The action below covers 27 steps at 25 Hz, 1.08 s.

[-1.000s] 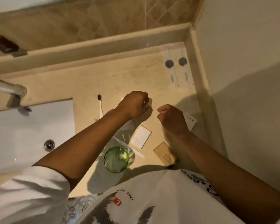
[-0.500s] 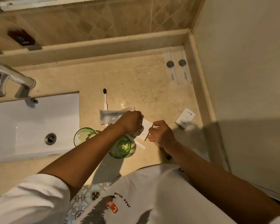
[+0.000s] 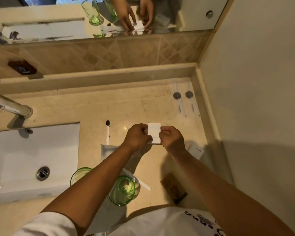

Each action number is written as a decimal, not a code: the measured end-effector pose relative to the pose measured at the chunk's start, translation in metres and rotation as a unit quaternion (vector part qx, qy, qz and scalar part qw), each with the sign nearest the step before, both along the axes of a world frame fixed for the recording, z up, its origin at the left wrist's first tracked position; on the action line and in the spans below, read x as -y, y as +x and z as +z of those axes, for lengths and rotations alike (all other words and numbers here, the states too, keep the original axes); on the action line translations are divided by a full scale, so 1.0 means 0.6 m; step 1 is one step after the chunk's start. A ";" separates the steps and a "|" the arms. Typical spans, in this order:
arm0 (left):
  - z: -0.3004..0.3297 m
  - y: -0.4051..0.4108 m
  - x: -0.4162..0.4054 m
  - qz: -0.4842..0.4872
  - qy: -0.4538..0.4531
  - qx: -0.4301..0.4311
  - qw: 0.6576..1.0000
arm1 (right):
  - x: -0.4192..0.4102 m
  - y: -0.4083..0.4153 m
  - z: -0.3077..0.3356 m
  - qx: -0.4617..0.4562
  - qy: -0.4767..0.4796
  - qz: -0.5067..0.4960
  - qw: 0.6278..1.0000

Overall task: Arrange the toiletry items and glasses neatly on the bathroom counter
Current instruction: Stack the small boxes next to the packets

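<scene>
Both hands hold a small white box (image 3: 154, 132) above the middle of the beige counter (image 3: 85, 109). My left hand (image 3: 137, 136) pinches its left edge and my right hand (image 3: 171, 137) pinches its right edge. A white toothbrush with a dark head (image 3: 108, 132) lies to the left of my hands, above a grey sachet (image 3: 109, 150). Two green glasses stand near the front edge: one (image 3: 122, 189) between my arms, another (image 3: 79, 175) partly hidden under my left forearm. Another white box (image 3: 196, 151) lies right of my right wrist.
A white sink (image 3: 32, 159) with a chrome tap (image 3: 8, 106) fills the left. Two clear wrapped packets (image 3: 185, 103) lie in the back right corner. A brown box (image 3: 174, 189) sits near the front edge. The wall (image 3: 254, 99) bounds the right; a mirror (image 3: 99, 17) runs along the back.
Both hands rose from the counter with the small white box and now hold it farther back. The view tilted up, so the mirror shows.
</scene>
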State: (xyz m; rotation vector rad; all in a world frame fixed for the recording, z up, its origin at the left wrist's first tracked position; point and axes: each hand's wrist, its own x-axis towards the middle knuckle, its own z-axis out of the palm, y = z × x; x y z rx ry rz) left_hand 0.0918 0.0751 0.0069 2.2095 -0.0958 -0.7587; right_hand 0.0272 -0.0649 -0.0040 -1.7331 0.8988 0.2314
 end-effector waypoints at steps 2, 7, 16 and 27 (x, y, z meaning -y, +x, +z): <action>0.002 0.035 0.022 0.004 -0.018 0.011 1.000 | 0.014 0.045 0.004 0.026 -0.001 0.000 1.000; -0.007 0.148 0.088 -0.053 -0.034 0.097 0.993 | 0.066 0.182 -0.008 0.045 -0.045 0.017 0.998; -0.061 0.267 0.152 0.006 -0.017 0.208 0.978 | 0.118 0.321 -0.070 0.099 -0.093 0.038 0.990; -0.092 0.272 0.162 0.025 -0.034 0.206 0.978 | 0.119 0.332 -0.098 0.117 -0.034 -0.015 0.992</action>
